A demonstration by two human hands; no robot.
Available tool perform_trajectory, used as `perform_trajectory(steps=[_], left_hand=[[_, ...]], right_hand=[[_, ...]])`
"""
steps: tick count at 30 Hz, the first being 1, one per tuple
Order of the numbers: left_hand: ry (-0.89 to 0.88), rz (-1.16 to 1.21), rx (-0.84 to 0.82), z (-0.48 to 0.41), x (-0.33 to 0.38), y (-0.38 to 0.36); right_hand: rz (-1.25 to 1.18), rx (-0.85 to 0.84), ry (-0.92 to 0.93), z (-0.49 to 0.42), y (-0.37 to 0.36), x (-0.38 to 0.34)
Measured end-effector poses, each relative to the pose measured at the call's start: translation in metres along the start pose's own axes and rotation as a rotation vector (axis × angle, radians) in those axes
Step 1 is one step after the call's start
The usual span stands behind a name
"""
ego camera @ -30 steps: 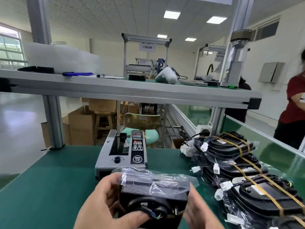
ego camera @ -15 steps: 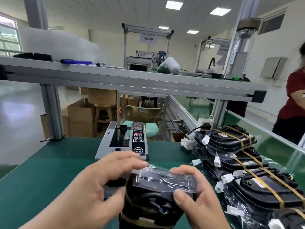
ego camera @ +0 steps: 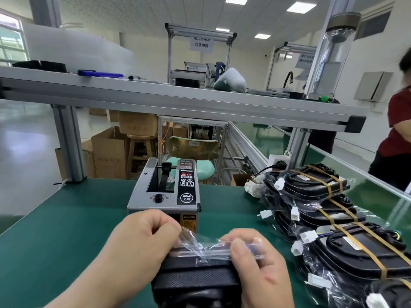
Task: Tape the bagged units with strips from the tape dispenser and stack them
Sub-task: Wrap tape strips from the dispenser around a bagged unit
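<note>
A black unit in a clear plastic bag [ego camera: 195, 278] sits low in the middle of the view, on the green table [ego camera: 66, 230]. My left hand [ego camera: 142, 243] pinches a strip of tape at the mouth of the grey tape dispenser [ego camera: 165, 192], just above the bag's folded flap. My right hand [ego camera: 255, 265] grips the unit's right side, its fingertips pressing the clear flap down. At the right lies a stack of taped bagged units [ego camera: 329, 225], bound with brownish tape bands and showing white connectors.
An aluminium shelf [ego camera: 178, 103] spans the bench overhead, carrying a blue pen and a clear tall cylinder [ego camera: 333, 52]. A person in a red shirt [ego camera: 398, 121] stands at the far right. Cardboard boxes and stools stand behind the bench.
The unit has been lowered and its bag flap folded down. My left hand moved up from the unit's side to the dispenser mouth and now pinches tape. The camera has tilted slightly downward.
</note>
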State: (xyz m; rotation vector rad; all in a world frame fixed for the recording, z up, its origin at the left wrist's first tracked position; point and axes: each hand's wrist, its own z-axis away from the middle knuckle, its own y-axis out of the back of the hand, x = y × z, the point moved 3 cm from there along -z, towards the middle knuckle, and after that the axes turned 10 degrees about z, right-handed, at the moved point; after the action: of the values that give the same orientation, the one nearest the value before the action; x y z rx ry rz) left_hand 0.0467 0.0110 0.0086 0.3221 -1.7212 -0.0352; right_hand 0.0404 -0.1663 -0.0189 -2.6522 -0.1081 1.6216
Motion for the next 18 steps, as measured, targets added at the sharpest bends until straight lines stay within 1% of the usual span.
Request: perform_trajectory(steps=[1, 3, 5, 6, 7, 8, 9, 10, 11, 12, 13, 14, 15, 16, 17, 18], left_hand=[[0.029, 0.050, 0.016, 0.000, -0.001, -0.001], [0.092, 0.101, 0.032, -0.002, -0.001, -0.004], [0.085, 0.029, 0.035, 0.000, 0.001, -0.002], [0.017, -0.007, 0.041, 0.002, 0.005, 0.001], [-0.110, -0.045, 0.061, 0.006, 0.011, 0.005], [-0.293, -0.083, 0.073, 0.010, 0.023, 0.009], [-0.440, -0.164, 0.043, 0.009, 0.033, 0.007], [-0.493, -0.260, -0.062, 0.009, 0.040, -0.001], [-0.420, -0.353, -0.196, 0.010, 0.037, -0.011], [-0.323, -0.424, -0.278, 0.008, 0.026, -0.017], [-0.254, -0.423, -0.319, 0.007, 0.019, -0.022], [-0.261, -0.405, -0.346, 0.006, 0.008, -0.025], [-0.306, -0.465, -0.417, 0.003, 0.002, -0.028], [-0.267, -0.597, -0.496, 0.000, 0.000, -0.030], [-0.200, -0.749, -0.536, -0.003, -0.002, -0.031], [-0.123, -0.850, -0.561, -0.010, -0.003, -0.033]], right_hand=[[-0.060, 0.052, -0.051, -0.001, 0.001, 0.002], [-0.127, 0.098, -0.129, -0.002, 0.001, 0.004], [-0.150, 0.130, -0.164, -0.001, 0.000, 0.000], [-0.148, 0.148, -0.164, -0.001, -0.001, -0.002], [-0.135, 0.160, -0.155, -0.001, -0.002, -0.003], [-0.108, 0.156, -0.144, -0.001, -0.003, -0.004], [-0.098, 0.146, -0.144, 0.000, -0.004, -0.002], [-0.107, 0.150, -0.161, 0.001, -0.003, -0.001], [-0.140, 0.158, -0.187, 0.001, -0.002, -0.002], [-0.182, 0.134, -0.211, 0.002, 0.000, -0.004], [-0.196, 0.065, -0.223, 0.001, 0.003, -0.006], [-0.176, -0.025, -0.220, 0.000, 0.006, -0.008], [-0.144, -0.089, -0.213, 0.001, 0.009, -0.007], [-0.112, -0.111, -0.191, 0.001, 0.010, -0.009], [-0.067, -0.085, -0.130, 0.002, 0.013, -0.010], [0.008, -0.026, -0.022, 0.002, 0.019, -0.013]])
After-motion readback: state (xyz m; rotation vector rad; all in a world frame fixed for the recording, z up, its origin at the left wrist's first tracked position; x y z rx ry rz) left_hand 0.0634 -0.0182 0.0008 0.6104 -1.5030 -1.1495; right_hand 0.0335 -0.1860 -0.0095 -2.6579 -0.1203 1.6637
